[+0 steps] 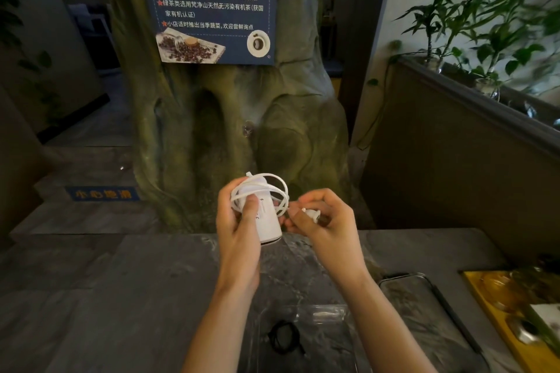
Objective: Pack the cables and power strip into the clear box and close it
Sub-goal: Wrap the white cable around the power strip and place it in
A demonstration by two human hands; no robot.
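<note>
My left hand (239,221) holds a white power strip (268,222) upright above the table, thumb pressing loops of its white cord (274,183) against the body. My right hand (325,221) pinches the white plug end (312,215) of that cord just to the right of the strip. Below my forearms the clear box (327,312) stands open on the grey marble table (136,297). A coiled black cable (285,336) lies inside it. The box's clear lid (424,312) rests flat on the table to the right.
A yellow tray (485,306) with glassware sits at the table's right edge. A fake tree trunk (227,130) with a blue poster stands behind the table. A dark partition (454,145) with plants runs along the right.
</note>
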